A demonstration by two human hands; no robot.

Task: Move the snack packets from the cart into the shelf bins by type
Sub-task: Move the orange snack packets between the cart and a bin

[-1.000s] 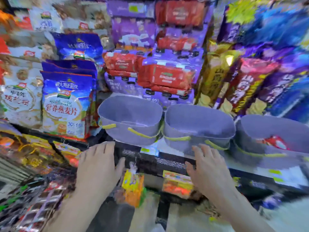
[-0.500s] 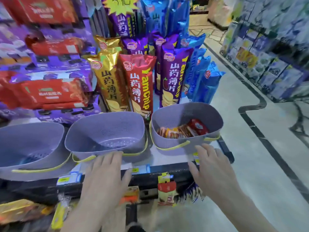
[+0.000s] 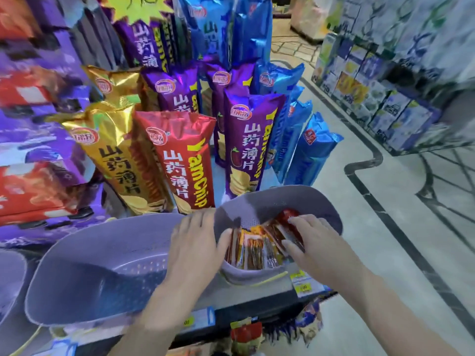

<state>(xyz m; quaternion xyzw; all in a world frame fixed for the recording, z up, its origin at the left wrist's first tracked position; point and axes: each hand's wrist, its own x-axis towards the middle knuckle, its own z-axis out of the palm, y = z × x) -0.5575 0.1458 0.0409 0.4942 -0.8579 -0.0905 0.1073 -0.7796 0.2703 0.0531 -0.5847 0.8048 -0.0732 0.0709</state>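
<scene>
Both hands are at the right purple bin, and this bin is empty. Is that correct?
Not quite: the right purple bin is not empty. The head view shows snack packets standing in it, with the left hand and right hand at it.

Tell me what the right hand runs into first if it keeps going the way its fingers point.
The snack packets in the bin: the right hand points left into them, fingertips apparently touching them. Beyond them sits the left hand at the bin's near wall, though depth is unclear.
</scene>
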